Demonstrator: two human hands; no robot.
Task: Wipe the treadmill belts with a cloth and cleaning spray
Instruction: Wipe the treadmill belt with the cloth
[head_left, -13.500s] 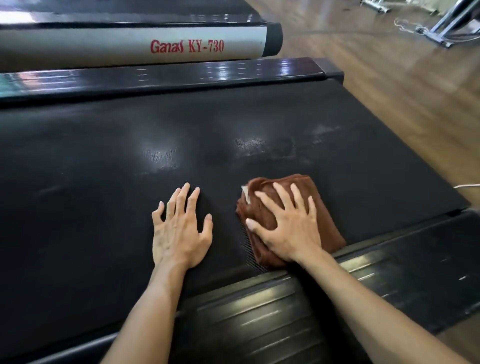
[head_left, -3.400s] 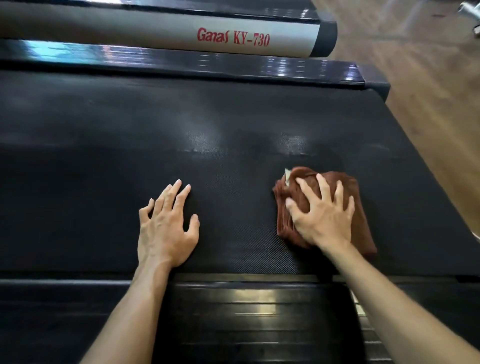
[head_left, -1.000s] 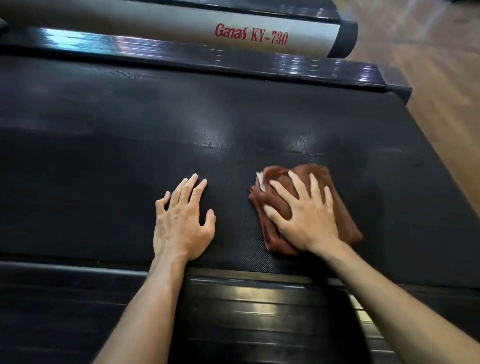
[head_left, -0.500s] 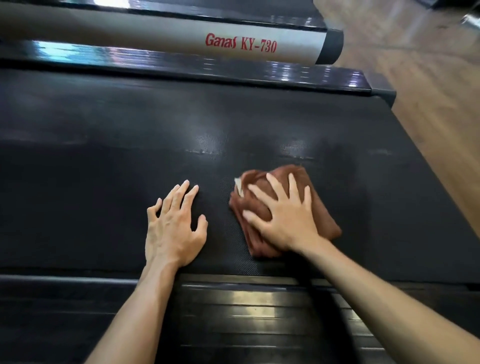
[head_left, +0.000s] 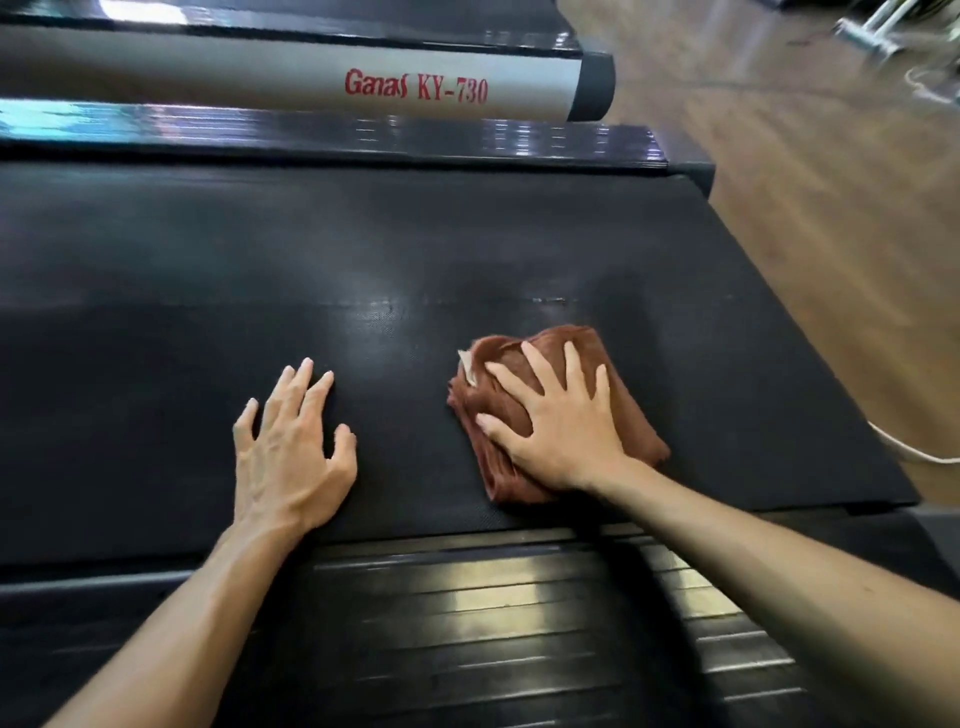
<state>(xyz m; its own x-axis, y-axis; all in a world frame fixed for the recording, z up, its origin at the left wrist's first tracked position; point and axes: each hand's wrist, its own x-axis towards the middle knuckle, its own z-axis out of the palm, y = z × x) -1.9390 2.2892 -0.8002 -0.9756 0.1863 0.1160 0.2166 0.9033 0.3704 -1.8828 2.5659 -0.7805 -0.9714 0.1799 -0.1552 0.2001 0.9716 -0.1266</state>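
A black treadmill belt (head_left: 208, 322) fills the middle of the head view. On its near right part lies a folded brown cloth (head_left: 639, 421). My right hand (head_left: 558, 426) presses flat on the cloth with its fingers spread. My left hand (head_left: 291, 447) rests palm down on the bare belt to the left of the cloth, fingers straight. A damp sheen shows on the belt just beyond the cloth. No spray bottle is in view.
A ribbed black side rail (head_left: 493, 623) runs along the near edge under my forearms. Beyond the belt lies the far rail (head_left: 363, 135) and a grey cover marked "Ganas KY-730" (head_left: 415, 88). Wooden floor (head_left: 831, 208) and a white cable (head_left: 914, 452) lie to the right.
My right hand and the cloth have slid left along the belt compared with a few seconds ago, then a little back to the right. My left hand stays planted on the belt.
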